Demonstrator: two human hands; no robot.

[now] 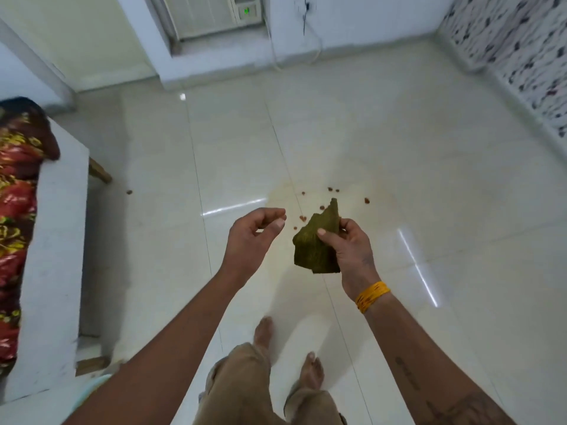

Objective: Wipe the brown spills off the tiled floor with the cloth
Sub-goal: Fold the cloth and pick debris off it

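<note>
A white bed frame with a red floral blanket stands left of the glossy cream tiled floor. Small brown spills dot the tiles beyond both hands. The right hand grips a crumpled olive-green cloth; the left hand hangs beside it, loosely curled, holding nothing.

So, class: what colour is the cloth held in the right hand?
Olive green cloth, in the right hand; head view shows it best.

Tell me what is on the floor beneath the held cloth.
Brown spills dot the tiled floor around the green cloth, which the right hand holds in the air. Whatever lies directly behind the cloth is covered. The left hand holds nothing.
</note>
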